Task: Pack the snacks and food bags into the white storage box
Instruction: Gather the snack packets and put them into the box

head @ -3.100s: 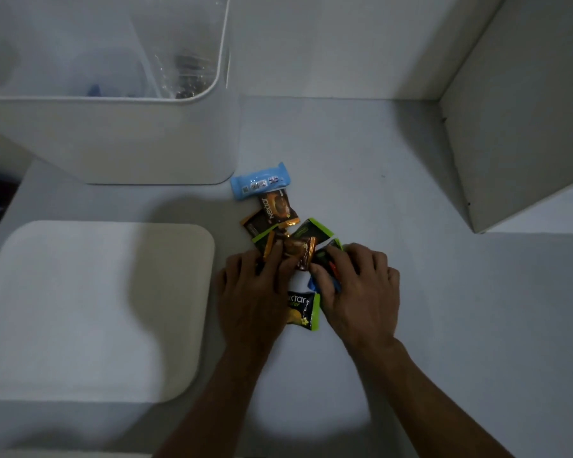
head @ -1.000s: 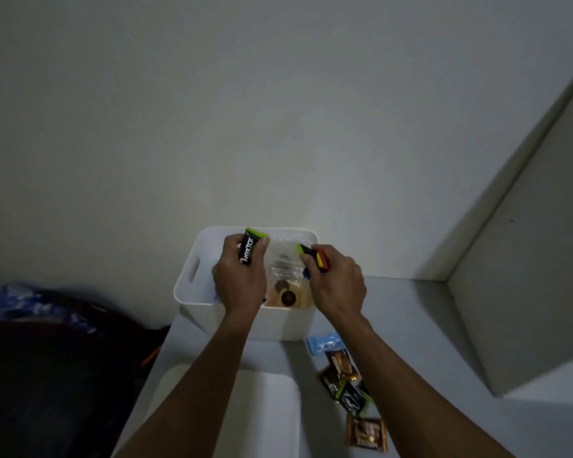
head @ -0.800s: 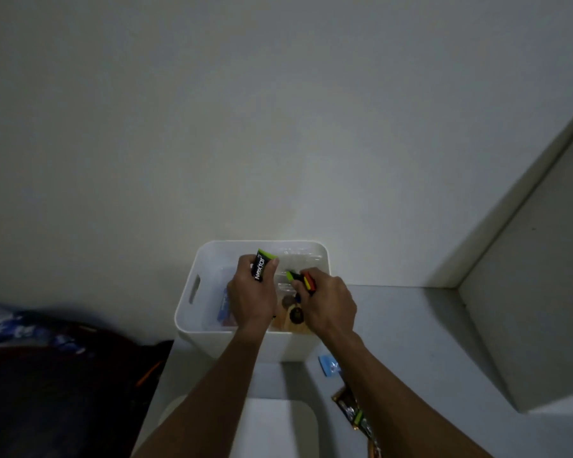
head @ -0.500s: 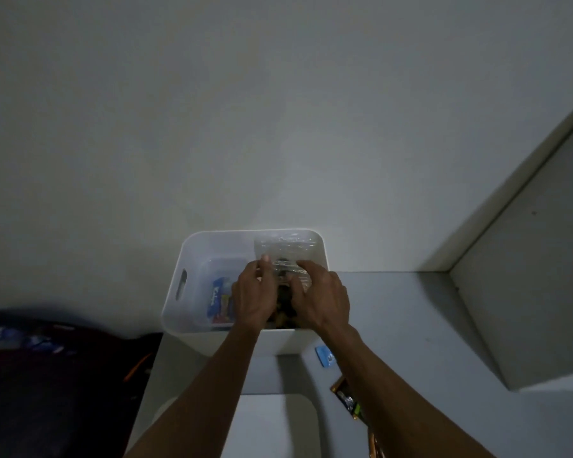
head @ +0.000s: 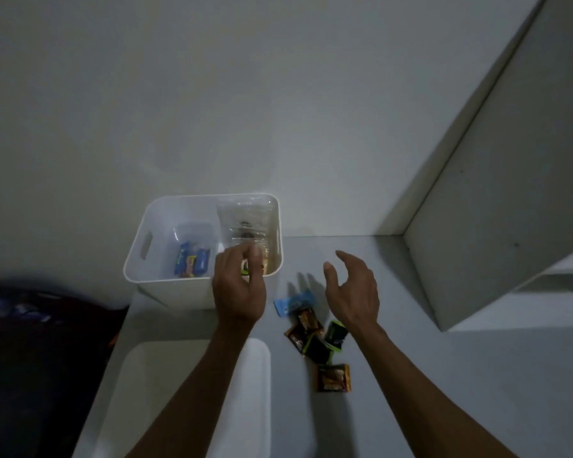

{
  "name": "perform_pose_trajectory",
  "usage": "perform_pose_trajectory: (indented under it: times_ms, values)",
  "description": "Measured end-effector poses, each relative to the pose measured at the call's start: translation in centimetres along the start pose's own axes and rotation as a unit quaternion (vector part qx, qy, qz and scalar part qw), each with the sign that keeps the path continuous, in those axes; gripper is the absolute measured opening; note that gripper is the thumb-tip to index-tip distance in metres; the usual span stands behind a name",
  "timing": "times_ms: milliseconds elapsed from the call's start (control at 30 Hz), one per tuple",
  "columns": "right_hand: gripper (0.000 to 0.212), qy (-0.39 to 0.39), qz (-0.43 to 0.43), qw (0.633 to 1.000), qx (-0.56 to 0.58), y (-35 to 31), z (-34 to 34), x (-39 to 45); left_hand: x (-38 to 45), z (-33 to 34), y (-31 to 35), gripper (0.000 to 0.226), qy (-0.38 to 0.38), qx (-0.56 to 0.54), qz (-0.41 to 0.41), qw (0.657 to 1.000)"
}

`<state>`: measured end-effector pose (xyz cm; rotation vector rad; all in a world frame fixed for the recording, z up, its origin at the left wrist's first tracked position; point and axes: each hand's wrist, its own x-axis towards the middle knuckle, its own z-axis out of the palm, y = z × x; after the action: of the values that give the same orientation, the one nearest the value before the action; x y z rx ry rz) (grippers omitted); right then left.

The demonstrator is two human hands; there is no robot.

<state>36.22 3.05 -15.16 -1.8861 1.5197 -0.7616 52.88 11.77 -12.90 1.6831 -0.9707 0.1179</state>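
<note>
Half a second ago both hands were down inside the white storage box (head: 166, 285); now they are out and hold nothing. The left hand (head: 239, 289) hangs loosely curled at the box's near rim, and the right hand (head: 353, 287), at its 3 o'clock, spreads above the snack packets (head: 315, 335) on the bench (head: 427, 375). At 12 o'clock the box holds blue snack bars (head: 192, 263) and a clear food bag (head: 245, 233).

Both bare forearms reach forward. The left hand (head: 238, 287) hangs with fingers loosely curled, holding nothing; beside it, the right hand (head: 353, 290) spreads relaxed fingers, also empty.
</note>
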Motion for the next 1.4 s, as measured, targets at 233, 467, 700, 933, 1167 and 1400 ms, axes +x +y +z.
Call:
perform_pose_trajectory:
  times_ms: [233, 467, 700, 933, 1167, 1400]
  values:
    - [0.053, -0.049, 0.020, 0.993, -0.101, 9.0, 2.1, -6.4, -10.3, 4.8, -2.7, 0.027, -0.163, 0.074, 0.032, 0.983]
    - [0.061, -0.064, 0.024, 0.981, -0.180, 14.1, 9.2, -10.0, -12.6, 10.1, -9.6, 0.044, -0.285, 0.202, 0.046, 0.936]
    - [0.049, -0.059, -0.007, 0.968, -0.242, 17.4, 10.4, -8.5, -14.3, 14.2, -13.6, 0.047, -0.349, 0.295, 0.052, 0.888]
    - [0.048, -0.033, -0.026, 0.969, -0.242, 20.3, 6.8, -4.8, -15.8, 15.2, -12.7, 0.044, -0.288, 0.320, 0.051, 0.901]
    - [0.057, -0.053, -0.076, 0.965, -0.247, 20.6, 7.1, -2.5, -17.0, 15.8, -12.1, 0.055, -0.259, 0.366, 0.030, 0.893]
    - [0.040, 0.027, -0.125, 0.983, -0.131, 21.4, 8.2, -2.0, -17.5, 16.1, -11.6, 0.033, -0.172, 0.386, 0.042, 0.905]
